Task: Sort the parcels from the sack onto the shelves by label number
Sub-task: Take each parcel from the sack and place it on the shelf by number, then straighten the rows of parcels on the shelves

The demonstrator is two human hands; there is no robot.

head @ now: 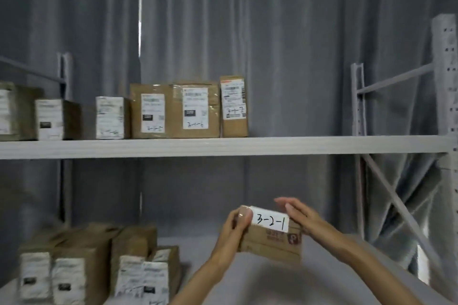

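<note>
Holding the middle of the view, a small cardboard parcel [271, 242] sits in the air between two hands, in front of the lower shelf [334, 277] and above its grey surface. A white label [270, 221] across the parcel's upper face reads 3-2-1 in black handwriting, and a dark red printed mark shows on the cardboard below it.

The left hand [234, 229] takes the parcel's left end, thumb curled over the label's corner and fingers wrapped behind, so its grip is closed on the box. The right hand [301, 215] lies along the parcel's top right edge with straight fingers reaching over the label's upper corner; it touches the box and its grip is loose, not clenched.

On the lower shelf, to the left, stands a cluster of brown parcels [99, 265] with white shipping labels, packed close together; their writing is too blurred to read.

The upper shelf [297, 146] carries a row of boxes [173, 110] on its left and middle parts. Three at the right end of the row stand touching: two wide ones and a narrow upright one [234, 106], each with a handwritten number at the foot of its label, hard to read. Farther left are smaller boxes.

A white metal rack post [444, 82] with punched holes rises at right, and grey curtain [272, 32] hangs behind everything.
</note>
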